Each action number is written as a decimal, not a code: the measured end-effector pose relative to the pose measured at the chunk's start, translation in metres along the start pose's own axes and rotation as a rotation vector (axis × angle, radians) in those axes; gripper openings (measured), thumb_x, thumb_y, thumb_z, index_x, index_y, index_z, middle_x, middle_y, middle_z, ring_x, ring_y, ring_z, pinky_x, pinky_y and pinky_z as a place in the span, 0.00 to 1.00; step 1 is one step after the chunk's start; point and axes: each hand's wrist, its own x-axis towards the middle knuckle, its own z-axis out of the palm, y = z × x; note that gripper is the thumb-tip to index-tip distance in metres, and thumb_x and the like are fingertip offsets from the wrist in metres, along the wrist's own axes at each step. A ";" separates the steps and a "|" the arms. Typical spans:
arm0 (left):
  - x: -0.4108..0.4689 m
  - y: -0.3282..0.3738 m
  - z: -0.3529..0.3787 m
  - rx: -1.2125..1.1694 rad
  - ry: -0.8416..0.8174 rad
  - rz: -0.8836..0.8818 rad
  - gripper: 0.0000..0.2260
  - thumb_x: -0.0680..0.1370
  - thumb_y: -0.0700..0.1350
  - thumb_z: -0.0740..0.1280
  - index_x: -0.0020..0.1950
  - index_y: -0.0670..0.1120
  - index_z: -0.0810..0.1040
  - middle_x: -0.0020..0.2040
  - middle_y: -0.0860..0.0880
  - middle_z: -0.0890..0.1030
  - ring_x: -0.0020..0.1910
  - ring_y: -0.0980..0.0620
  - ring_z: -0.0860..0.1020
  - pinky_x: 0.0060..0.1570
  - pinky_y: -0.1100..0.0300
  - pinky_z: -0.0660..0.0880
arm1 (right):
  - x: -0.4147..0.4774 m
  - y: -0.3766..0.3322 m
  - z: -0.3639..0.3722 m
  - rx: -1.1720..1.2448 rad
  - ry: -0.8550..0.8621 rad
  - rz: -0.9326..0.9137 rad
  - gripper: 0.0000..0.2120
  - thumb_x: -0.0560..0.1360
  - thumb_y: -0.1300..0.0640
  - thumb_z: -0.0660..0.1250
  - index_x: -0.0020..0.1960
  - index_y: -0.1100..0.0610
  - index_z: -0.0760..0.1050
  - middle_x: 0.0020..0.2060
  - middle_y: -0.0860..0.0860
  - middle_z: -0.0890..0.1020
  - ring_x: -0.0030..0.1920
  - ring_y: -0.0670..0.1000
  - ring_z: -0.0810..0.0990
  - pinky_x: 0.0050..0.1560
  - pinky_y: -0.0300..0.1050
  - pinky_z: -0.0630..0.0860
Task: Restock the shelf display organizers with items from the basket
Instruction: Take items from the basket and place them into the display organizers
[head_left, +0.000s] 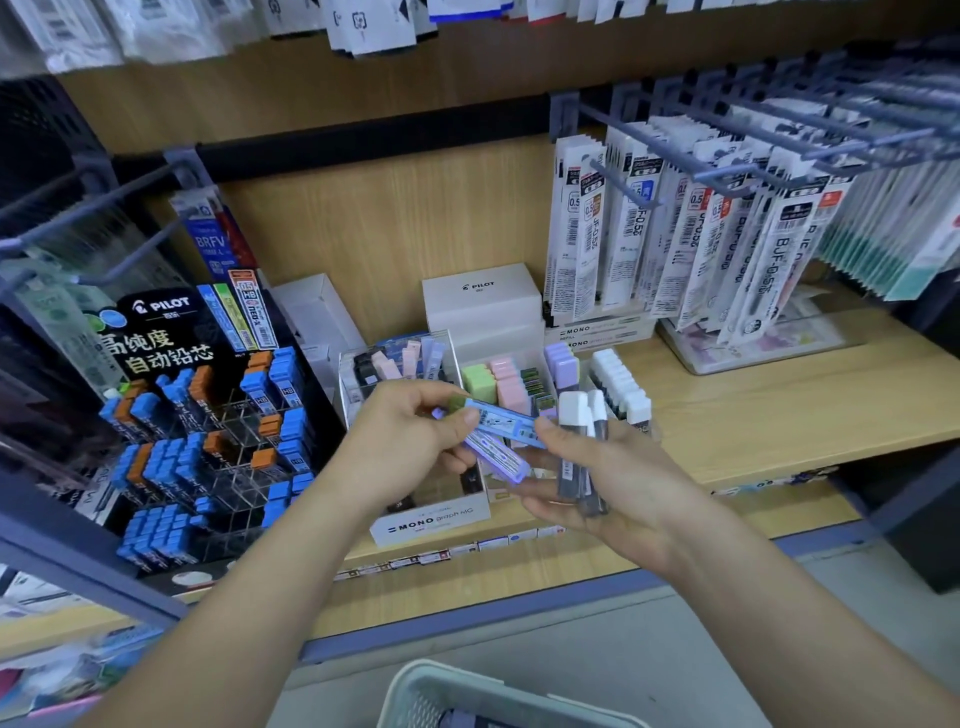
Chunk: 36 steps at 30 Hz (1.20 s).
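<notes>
My left hand pinches one end of a blue lead case in front of the clear MONO organizer. My right hand lies palm up and holds several lead cases, among them white-capped grey ones and a purple one; its thumb touches the blue case. The organizer's compartments hold pastel green, pink and purple cases. The rim of a pale green basket shows at the bottom edge, below my hands.
A black Pilot display with blue and orange lead cases stands at the left. White Pilot boxes sit behind the organizer. Refill packs hang from blue hooks at the upper right. The wooden shelf extends to the right.
</notes>
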 end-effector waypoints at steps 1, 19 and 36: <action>0.001 -0.001 0.001 -0.048 0.009 -0.006 0.06 0.78 0.37 0.65 0.46 0.39 0.81 0.33 0.45 0.82 0.30 0.55 0.78 0.32 0.65 0.77 | -0.001 0.000 0.000 -0.009 -0.024 0.024 0.09 0.77 0.57 0.68 0.56 0.58 0.79 0.49 0.59 0.86 0.47 0.60 0.86 0.44 0.49 0.81; 0.043 0.010 0.026 0.560 0.199 0.309 0.04 0.76 0.46 0.70 0.44 0.48 0.82 0.33 0.53 0.78 0.35 0.52 0.76 0.37 0.61 0.69 | -0.004 -0.046 -0.053 -0.127 0.376 -0.279 0.06 0.74 0.66 0.70 0.45 0.57 0.76 0.26 0.49 0.78 0.26 0.47 0.72 0.22 0.35 0.63; 0.074 -0.012 0.077 1.167 0.060 0.411 0.09 0.74 0.54 0.68 0.48 0.49 0.80 0.49 0.49 0.67 0.55 0.46 0.66 0.52 0.53 0.68 | -0.001 -0.044 -0.047 -0.050 0.300 -0.310 0.06 0.75 0.65 0.70 0.45 0.55 0.77 0.28 0.49 0.80 0.27 0.46 0.75 0.24 0.35 0.66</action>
